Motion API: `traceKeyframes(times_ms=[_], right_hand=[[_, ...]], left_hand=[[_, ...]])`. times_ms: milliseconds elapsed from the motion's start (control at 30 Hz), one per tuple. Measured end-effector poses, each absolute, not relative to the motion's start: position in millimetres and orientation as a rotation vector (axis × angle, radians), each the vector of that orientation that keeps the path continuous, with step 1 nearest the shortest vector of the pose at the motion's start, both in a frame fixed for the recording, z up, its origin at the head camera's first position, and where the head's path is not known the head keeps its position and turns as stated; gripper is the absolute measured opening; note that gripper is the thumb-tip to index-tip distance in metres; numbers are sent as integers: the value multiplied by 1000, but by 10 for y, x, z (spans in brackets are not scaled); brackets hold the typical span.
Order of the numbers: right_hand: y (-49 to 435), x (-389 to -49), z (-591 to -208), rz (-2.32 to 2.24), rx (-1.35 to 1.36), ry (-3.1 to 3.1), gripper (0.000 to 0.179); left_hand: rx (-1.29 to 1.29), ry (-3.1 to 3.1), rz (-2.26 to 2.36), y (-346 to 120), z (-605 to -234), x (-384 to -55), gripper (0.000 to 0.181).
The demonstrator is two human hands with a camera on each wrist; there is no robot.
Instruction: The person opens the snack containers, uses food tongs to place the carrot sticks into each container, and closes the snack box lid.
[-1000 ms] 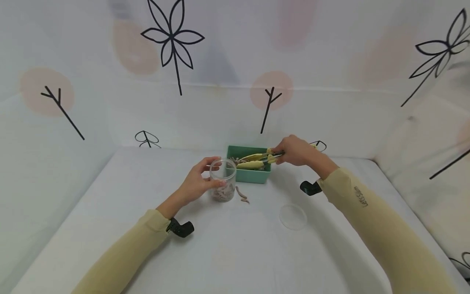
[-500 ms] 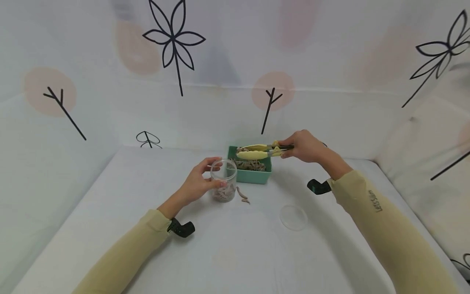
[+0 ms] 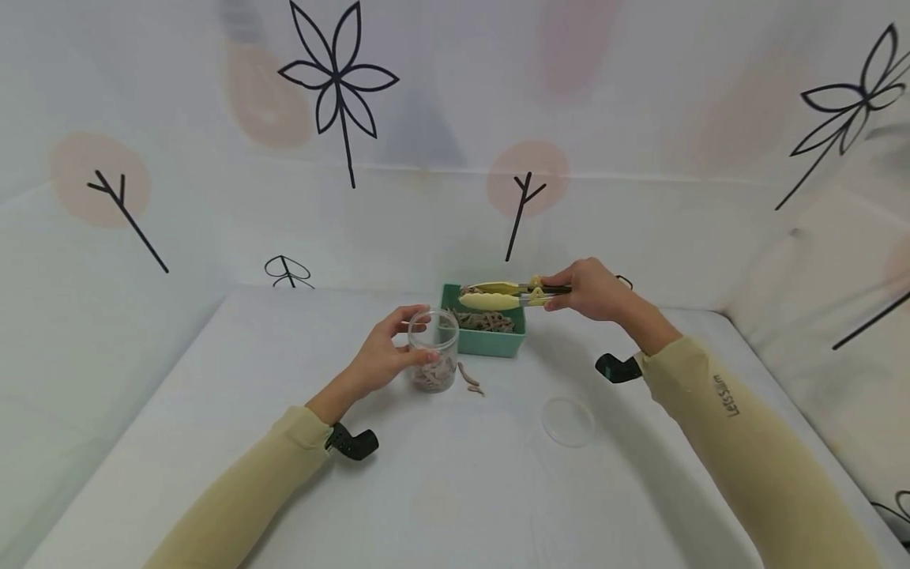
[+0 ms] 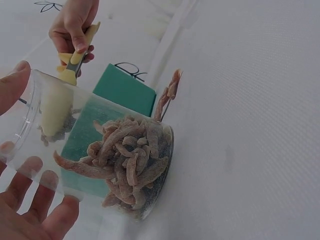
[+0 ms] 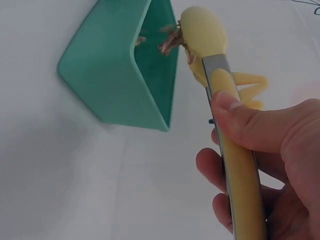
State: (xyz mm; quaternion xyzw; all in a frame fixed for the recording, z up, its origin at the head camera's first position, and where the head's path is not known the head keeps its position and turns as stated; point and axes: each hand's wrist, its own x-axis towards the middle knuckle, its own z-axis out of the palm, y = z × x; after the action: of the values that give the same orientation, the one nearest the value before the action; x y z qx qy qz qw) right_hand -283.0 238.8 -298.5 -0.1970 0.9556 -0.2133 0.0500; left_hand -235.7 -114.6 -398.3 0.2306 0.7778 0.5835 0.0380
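Observation:
My left hand grips a clear plastic jar upright on the table, thumb on one side and fingers on the other. Brownish, dried-looking strips fill the jar's lower part, seen through its wall in the left wrist view. My right hand holds yellow-tipped tongs over a green rectangular box just behind the jar. More strips lie inside that box. Between the tong heads a small bunch of strips sticks out, above the box opening.
A few loose strips lie on the white table, right beside the jar's base. Nearer and to the right is a clear round lid, flat on the cloth. A patterned white backdrop rises behind the box.
The tongs have risen out of the green box and shifted a little right, now with a bunch of strips between their heads. The left hand and jar have stayed put.

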Motion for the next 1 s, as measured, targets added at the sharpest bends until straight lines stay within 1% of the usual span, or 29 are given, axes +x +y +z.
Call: traceKeyframes(times_ms=[367,767,1000], right_hand=[[2366,-2819,-2982,-667,-635,2896,49],[2163,-2612,-2679,-724,-797,2921,49],[1975,-2470,-2620,-811,-918,2846,48]], left_hand=[[706,2393,1787,-1143,-3972,-2352,74],[705,2389,1783,-1157,-3973,-2352,73],[687,2401,1774,-1142,-3965,-2347,71]])
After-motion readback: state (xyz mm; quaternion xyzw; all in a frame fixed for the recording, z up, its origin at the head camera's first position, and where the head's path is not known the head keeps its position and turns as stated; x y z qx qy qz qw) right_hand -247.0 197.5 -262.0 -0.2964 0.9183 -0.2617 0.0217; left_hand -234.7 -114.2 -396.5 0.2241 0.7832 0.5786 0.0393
